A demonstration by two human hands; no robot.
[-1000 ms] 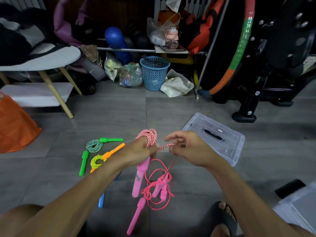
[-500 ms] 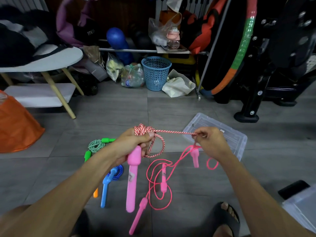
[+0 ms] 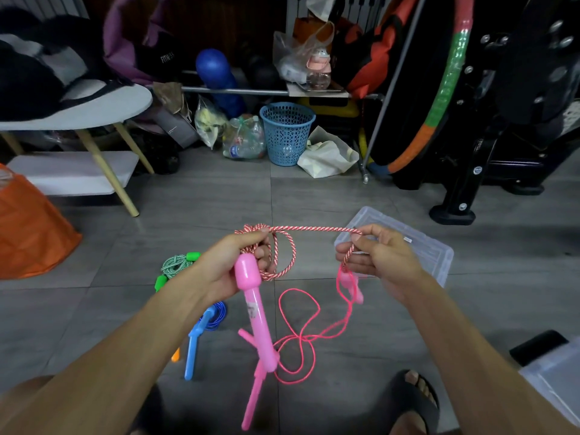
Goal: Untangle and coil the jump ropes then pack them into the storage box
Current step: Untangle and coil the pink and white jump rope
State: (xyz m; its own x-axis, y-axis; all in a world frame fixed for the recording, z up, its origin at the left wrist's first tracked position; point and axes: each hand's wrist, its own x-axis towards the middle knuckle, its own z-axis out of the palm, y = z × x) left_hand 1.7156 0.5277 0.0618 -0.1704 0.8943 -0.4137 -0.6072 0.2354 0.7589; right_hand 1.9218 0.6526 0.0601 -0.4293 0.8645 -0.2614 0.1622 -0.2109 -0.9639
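Above the grey tiled floor (image 3: 314, 199), left hand (image 3: 226, 265) grips the loops of a red-and-white twisted jump rope (image 3: 310, 229) plus its chunky pink plastic handle (image 3: 254, 309). Right hand (image 3: 379, 255) pinches the taut strand, just over the clear plastic storage box (image 3: 436, 246).

Storage room, grey tiled floor (image 3: 219, 196), cluttered back wall.
White 2-tier side table (image 3: 94, 108) on wooden legs at left; blue perforated basket (image 3: 286, 133) centre; striped hoop (image 3: 445, 89) and black exercise machine (image 3: 489, 146) at right; orange bag (image 3: 28, 227) far left.
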